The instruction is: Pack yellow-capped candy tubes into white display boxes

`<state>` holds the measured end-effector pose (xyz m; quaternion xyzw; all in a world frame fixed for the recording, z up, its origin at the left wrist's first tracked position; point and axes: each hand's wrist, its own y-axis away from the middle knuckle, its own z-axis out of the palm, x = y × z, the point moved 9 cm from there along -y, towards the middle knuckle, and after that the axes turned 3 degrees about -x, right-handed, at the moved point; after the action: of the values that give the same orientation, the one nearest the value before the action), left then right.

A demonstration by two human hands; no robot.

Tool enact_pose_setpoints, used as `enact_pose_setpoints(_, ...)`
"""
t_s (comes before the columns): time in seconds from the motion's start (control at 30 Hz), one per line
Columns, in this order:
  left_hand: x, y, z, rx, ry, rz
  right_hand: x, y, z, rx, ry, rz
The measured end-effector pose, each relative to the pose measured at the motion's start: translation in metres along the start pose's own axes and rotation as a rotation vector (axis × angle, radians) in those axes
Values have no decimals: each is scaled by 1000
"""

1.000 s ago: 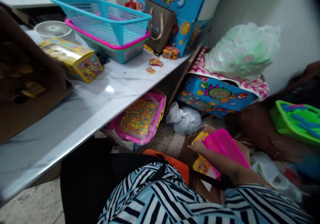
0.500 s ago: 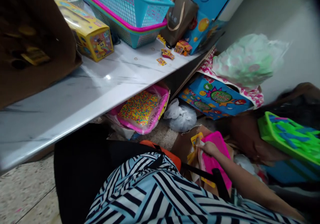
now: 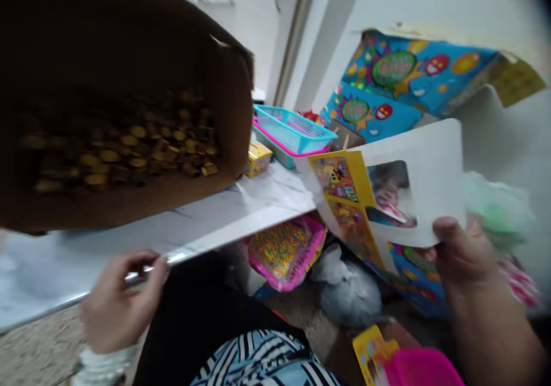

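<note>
My right hand (image 3: 471,260) grips the edge of a flat-folded carton (image 3: 430,174), raised in front of the wall at the right. The carton is white inside, with cut-out windows and a yellow printed strip. At the front edge of the marble-patterned table (image 3: 210,219) is my left hand (image 3: 120,303), with a white bracelet at the wrist. Its thumb and bent fingers are apart, with nothing between them. Behind it, a large brown cardboard box (image 3: 232,110) lies tipped toward me, holding many small gold-capped pieces (image 3: 138,145).
Farther along the table are a yellow printed box (image 3: 258,159) and stacked plastic baskets (image 3: 297,128). Underneath stands a pink basket of colourful beads (image 3: 279,248), beside a tied plastic bag (image 3: 353,294). More yellow cartons (image 3: 372,349) and a pink tray (image 3: 424,369) are low at the right.
My right hand has risen from the low pile at the right, bringing up a carton. My left hand has come into view at the table edge. The view has swung left.
</note>
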<state>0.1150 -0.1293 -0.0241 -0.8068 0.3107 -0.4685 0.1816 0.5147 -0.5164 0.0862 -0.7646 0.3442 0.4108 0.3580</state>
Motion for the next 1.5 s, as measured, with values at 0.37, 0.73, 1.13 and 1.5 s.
enact_pose_setpoints(0.37, -32, 50, -37, -28, 831, -634, -30, -54, 318, -501, 20, -40)
enact_pose_setpoints(0.73, -65, 123, -16, -16, 573, -811, -30, 10, 346, -186, 550, -560)
enact_pose_setpoints(1.13, -86, 116, 29, -37, 883, -897, -5, -36, 469, -835, -58, 141)
enact_pose_setpoints(1.5, -28, 82, -34, 60, 189, -428, -7, 56, 443, -1002, -507, 589)
